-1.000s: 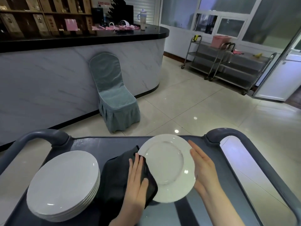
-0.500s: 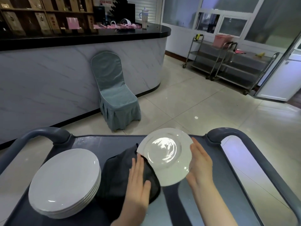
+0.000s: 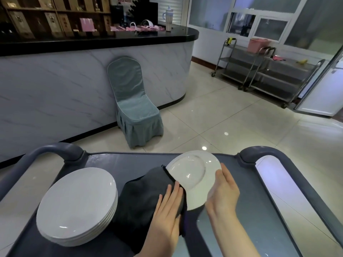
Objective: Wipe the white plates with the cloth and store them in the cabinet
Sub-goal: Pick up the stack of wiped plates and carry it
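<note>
Wiping is under way and storing not yet begun, I judge: the right hand (image 3: 222, 191) grips one glossy white plate (image 3: 193, 175) tilted above the cart surface (image 3: 126, 164), the left hand (image 3: 168, 206) presses flat on the dark cloth (image 3: 144, 195) against its rim, beside a stack of plates (image 3: 78, 204).

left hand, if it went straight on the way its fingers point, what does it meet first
Most likely the white plate: the left hand lies flat on the dark cloth, fingertips right by the plate's lower left rim, which the right hand holds tilted. Whether they touch is unclear.
</note>
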Demonstrator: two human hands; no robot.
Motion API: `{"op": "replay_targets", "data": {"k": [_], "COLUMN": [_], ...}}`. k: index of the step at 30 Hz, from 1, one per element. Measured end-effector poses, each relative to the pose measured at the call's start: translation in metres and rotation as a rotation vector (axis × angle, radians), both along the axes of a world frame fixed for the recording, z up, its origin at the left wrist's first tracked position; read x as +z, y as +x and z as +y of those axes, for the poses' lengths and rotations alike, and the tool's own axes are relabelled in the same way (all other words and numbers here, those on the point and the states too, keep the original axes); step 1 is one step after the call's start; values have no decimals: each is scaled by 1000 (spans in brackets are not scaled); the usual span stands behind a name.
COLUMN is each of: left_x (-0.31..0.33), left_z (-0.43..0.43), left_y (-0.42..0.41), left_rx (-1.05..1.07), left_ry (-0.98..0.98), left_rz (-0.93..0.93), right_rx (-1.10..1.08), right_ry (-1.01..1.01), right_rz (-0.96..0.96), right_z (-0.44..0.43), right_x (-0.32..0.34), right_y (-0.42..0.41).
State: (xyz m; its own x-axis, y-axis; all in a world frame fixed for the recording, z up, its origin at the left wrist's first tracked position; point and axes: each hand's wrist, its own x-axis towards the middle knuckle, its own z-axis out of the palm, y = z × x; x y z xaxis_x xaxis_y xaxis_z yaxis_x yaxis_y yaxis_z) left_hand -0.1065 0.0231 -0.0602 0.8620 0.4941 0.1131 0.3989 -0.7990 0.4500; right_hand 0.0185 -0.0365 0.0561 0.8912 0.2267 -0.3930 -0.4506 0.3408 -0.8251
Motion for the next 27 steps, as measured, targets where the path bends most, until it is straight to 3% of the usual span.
{"op": "replay_targets", "data": {"k": [2, 7, 17, 23, 27], "left_x": [2, 39, 72, 39, 25], "left_z": [-2, -13, 33, 54, 23], "left_y": [-1, 7, 33, 9, -11], "left_rx": [17, -159, -55, 88, 172], "left_ry": [-52, -142, -401, -630, -575], "left_rz": [-3, -279, -330, -330, -402], "right_rx": [4, 144, 291, 264, 203], "right_ry": [-9, -84, -220, -100, -67], "right_rz": [-16, -154, -327, -194, -116], "right_z": [2, -2, -12, -23, -27], "right_x": [0, -1, -9, 2, 4], "right_y": [-4, -30, -53, -24, -2]}}
